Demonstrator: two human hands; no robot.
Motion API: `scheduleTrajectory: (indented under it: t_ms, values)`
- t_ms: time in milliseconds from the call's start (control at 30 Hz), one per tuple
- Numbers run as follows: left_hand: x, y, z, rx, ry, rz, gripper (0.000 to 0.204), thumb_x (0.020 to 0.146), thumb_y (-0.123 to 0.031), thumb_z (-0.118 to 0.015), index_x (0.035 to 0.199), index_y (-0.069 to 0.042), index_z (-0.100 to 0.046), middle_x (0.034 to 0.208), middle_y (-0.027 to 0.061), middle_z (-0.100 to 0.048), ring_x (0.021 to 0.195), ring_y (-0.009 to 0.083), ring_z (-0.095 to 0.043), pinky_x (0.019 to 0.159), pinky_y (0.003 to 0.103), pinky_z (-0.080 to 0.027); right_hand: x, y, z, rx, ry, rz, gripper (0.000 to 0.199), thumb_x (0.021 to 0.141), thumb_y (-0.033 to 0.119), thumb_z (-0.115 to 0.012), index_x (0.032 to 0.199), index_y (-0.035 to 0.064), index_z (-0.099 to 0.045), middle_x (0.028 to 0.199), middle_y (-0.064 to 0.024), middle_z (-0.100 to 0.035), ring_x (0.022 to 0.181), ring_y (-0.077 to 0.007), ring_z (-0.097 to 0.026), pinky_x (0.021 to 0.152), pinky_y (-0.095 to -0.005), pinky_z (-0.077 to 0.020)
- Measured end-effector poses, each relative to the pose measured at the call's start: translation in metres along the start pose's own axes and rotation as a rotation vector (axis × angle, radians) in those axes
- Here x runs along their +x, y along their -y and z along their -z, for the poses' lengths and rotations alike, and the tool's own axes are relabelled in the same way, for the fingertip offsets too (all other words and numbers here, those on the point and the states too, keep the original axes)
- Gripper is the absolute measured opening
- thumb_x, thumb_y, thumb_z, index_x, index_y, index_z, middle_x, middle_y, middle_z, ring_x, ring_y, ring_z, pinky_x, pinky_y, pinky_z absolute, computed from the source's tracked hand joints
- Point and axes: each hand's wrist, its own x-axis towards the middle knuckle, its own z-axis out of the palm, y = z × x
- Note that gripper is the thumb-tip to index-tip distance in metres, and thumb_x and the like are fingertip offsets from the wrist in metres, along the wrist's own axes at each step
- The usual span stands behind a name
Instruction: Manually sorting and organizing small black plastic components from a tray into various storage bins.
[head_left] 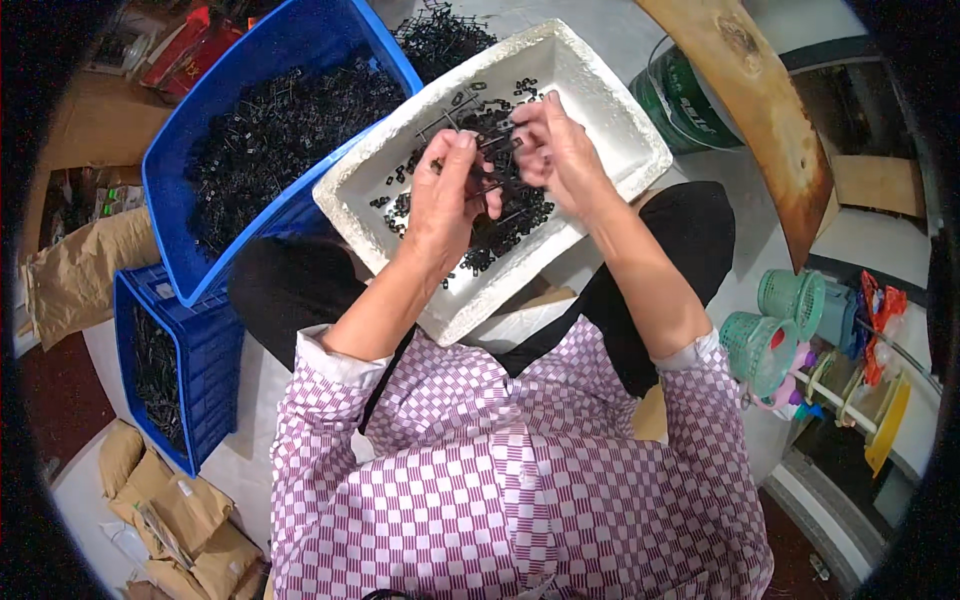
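Over the white foam box (345,205) on my lap, my left hand (445,195) is closed, thumb against fingers, on a thin black plastic sprue (440,122) whose branching rods stick out past the fingertips. Close to its right, my right hand (562,155) has its fingers curled in at the sprue's other side. Those fingers are partly blurred, and what lies between them is hidden. Beneath both hands, many small black plastic pieces (490,240) with holes in them lie scattered on the box floor, thickest in the middle.
A large blue bin (165,190) full of black parts leans at the left, above a smaller blue crate (210,380). More black sprues (440,40) are heaped behind the box. A green bucket (690,100), a wooden board (770,90) and green baskets (755,345) stand at the right.
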Motion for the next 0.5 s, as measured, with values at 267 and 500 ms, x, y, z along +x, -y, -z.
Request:
scheduleTrajectory:
  t_ms: [267, 500]
  values:
    - [0.000, 0.020, -0.003, 0.120, 0.161, -0.012, 0.019, 0.089, -0.030, -0.052, 0.087, -0.011, -0.048, 0.072, 0.0015, -0.051, 0.054, 0.0111, -0.051, 0.042, 0.024, -0.043, -0.006, 0.003, -0.022, -0.153, -0.057, 0.162, 0.056, 0.087, 0.058, -0.033, 0.093, 0.0048, -0.050, 0.064, 0.0021, -0.044, 0.053, -0.0075, -0.040, 0.046, -0.0221, -0.0303]
    - [-0.003, 0.024, -0.013, 0.149, 0.093, 0.033, 0.021, 0.090, -0.027, -0.049, 0.082, -0.009, -0.043, 0.069, 0.0022, -0.049, 0.047, 0.0105, -0.050, 0.040, 0.022, -0.041, 0.007, -0.012, -0.015, -0.611, -0.280, 0.610, 0.033, 0.090, 0.033, -0.047, 0.084, 0.0012, -0.052, 0.057, -0.0065, -0.047, 0.051, -0.0135, -0.044, 0.048, -0.0289, -0.0379]
